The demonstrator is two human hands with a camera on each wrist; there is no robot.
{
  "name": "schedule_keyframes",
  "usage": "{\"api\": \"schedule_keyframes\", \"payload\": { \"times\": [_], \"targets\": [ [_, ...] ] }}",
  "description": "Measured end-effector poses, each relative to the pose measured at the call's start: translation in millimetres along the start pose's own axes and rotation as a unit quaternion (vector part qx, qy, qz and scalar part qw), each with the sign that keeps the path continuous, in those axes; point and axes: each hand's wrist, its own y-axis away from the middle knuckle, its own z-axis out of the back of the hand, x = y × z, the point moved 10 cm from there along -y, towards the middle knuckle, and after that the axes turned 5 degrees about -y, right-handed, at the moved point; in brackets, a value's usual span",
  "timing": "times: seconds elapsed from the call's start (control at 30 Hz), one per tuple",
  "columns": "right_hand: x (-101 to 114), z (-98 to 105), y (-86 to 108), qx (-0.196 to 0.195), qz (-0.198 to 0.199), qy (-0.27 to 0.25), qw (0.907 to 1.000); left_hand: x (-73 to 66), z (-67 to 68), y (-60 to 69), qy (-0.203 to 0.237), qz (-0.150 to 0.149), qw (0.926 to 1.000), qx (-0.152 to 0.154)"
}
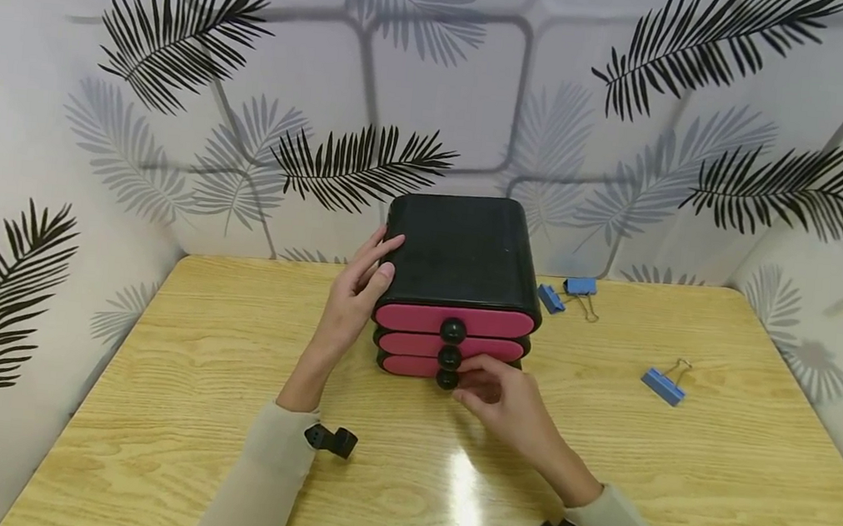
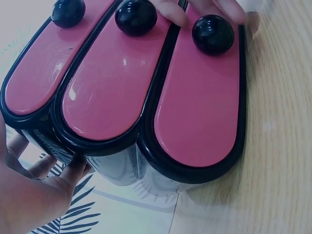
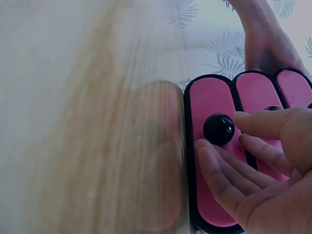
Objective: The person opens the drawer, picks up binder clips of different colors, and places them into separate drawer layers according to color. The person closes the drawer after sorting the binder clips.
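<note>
A small black drawer cabinet [image 1: 461, 245] with three pink drawer fronts stands on the table. Each front carries a round black knob. My left hand [image 1: 350, 303] rests against the cabinet's left side, its fingers reaching the top edge; the left wrist view shows the same hand [image 2: 36, 190] along the black side. Beside the bottom knob [image 3: 219, 129] is my right hand [image 3: 263, 175], its thumb and fingertips spread close about the knob. Whether they touch it is hard to tell. All drawers look closed, and their insides are hidden.
Two blue binder clips, one of them a blue clip [image 1: 580, 287] near the wall, lie right of the cabinet. Another blue binder clip [image 1: 663, 386] lies farther right on the wooden table [image 1: 213, 412]. A leaf-patterned wall covering [image 1: 444, 89] rises behind.
</note>
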Motion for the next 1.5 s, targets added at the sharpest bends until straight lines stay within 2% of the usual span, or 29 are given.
{"api": "schedule_keyframes", "payload": {
  "times": [0.2, 0.8, 1.03, 1.5],
  "targets": [
    [-5.7, -2.7, -4.2, 0.015, -0.012, -0.007, 0.9998, -0.9, 1.0, -0.6, -0.002, -0.001, 1.0000, -0.003],
    [-3.4, -6.2, -6.8, 0.001, -0.010, 0.032, 0.9995, 0.4, -2.5, 2.1, -0.002, 0.000, 1.0000, -0.004],
    [-1.8, -12.1, 3.2, 0.018, -0.018, 0.023, 0.9994, 0.8, -0.5, 1.1, -0.001, -0.002, 1.0000, -0.006],
    [9.7, -21.6, 37.0, 0.044, -0.050, -0.011, 0.9977, -0.1, -1.5, 1.1, -0.004, -0.009, 0.9999, -0.007]
  ]
}}
